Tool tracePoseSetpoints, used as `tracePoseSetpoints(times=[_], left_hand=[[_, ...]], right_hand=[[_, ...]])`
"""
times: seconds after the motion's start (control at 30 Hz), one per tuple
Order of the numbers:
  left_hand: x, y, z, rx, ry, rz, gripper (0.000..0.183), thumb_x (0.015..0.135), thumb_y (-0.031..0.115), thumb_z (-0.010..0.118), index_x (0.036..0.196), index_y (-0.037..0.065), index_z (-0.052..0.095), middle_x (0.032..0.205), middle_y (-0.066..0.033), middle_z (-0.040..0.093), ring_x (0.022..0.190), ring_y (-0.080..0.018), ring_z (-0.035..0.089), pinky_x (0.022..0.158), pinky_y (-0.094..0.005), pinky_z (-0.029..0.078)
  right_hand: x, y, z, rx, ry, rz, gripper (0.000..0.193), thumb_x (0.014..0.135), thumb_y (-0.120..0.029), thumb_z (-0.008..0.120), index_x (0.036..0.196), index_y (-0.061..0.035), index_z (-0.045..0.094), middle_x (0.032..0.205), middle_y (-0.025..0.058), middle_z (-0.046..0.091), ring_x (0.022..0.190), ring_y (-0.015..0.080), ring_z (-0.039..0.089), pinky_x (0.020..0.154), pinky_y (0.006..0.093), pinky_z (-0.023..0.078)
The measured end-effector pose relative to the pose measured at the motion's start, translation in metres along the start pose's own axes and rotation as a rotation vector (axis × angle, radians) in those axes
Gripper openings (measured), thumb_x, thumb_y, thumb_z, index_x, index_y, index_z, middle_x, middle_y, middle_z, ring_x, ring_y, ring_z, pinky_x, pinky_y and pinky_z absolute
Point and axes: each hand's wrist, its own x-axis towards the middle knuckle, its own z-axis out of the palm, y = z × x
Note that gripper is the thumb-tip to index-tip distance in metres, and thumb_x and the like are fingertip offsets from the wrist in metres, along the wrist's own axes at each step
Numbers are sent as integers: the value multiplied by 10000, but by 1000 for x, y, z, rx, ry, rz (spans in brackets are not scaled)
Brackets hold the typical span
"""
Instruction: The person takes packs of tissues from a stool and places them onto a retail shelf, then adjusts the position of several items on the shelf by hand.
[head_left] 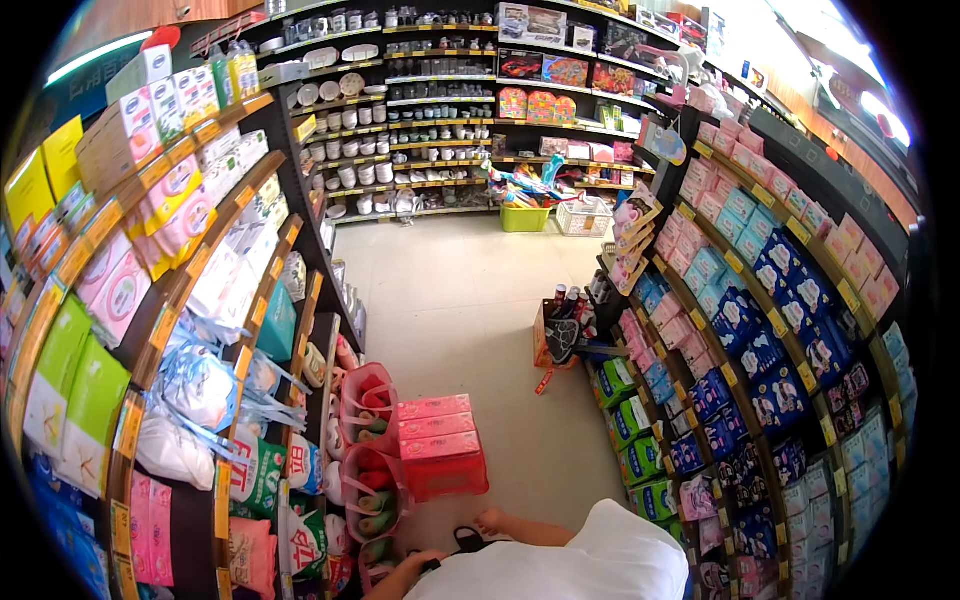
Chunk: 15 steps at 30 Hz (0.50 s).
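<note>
Red container [447,484]: on the pale floor [460,300], just ahead of my hands, by the left shelves.
Pink boxes [435,428]: side by side in a block at the container's top.
My left hand [428,558]: low, near the container; something dark sits against it, and I cannot tell whether the fingers grasp it.
My right hand [490,520]: just beyond the container's near corner, apart from it; I cannot tell whether it is clenched or slack.
Black item [468,540]: between my hands, too small to identify.
Pink baskets [375,495]: lined up left of the container.
Left shelves [215,390]: packets and bags.
Right shelves [735,262]: pink and blue packs.
Back shelves [440,130]: cups, bowls and boxed goods.
</note>
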Motion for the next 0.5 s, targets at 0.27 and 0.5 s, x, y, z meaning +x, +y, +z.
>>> tracePoseSetpoints(times=[0.27,0.5], left_hand=[[19,-2,-4,-185,-17,-49,400,794,338,716,1120,109,684,999,-17,684,920,-158,630,830,-344,490],[47,-12,5,202,-71,308,414,874,395,615,1141,83,666,1115,-49,660,968,-196,621,916,-334,464]], right_hand=[[13,72,-39,79,70,190,322,885,-267,625,1094,-22,610,971,142,640,773,266,626,674,408,533],[24,63,-45,125,33,124,285,880,-252,633,1056,-28,623,942,124,641,720,239,621,620,382,521]])
